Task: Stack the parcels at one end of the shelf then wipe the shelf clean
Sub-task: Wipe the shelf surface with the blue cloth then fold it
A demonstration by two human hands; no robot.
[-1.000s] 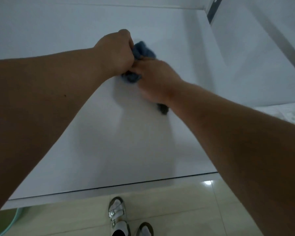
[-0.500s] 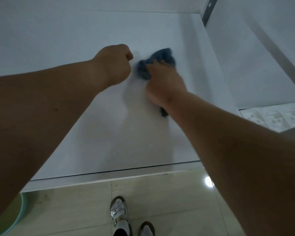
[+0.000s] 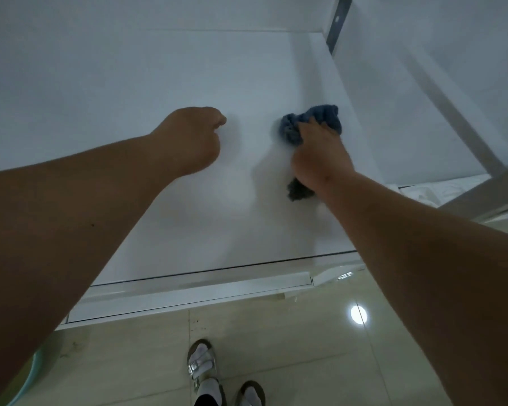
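Note:
A white shelf (image 3: 159, 83) fills the upper part of the head view. My right hand (image 3: 320, 156) presses a crumpled blue cloth (image 3: 323, 118) onto the shelf near its right end. Part of the cloth sticks out beyond my fingers and a darker bit (image 3: 298, 190) shows under my wrist. My left hand (image 3: 191, 139) is a closed fist with nothing in it, resting on or just above the shelf, a hand's width left of the cloth. At the far right, pale printed packages (image 3: 440, 191), perhaps parcels, lie partly hidden behind a frame.
A grey metal upright (image 3: 338, 22) and a slanted grey bar (image 3: 452, 112) bound the shelf on the right. The shelf's front edge (image 3: 203, 285) runs above a glossy tiled floor (image 3: 305, 347). My sandalled feet (image 3: 203, 367) stand below. A green basin rim (image 3: 30, 376) shows at lower left.
My two hands were together on the cloth; now they are apart. The right hand has slid the cloth to the right along the shelf, and the left fist has let go.

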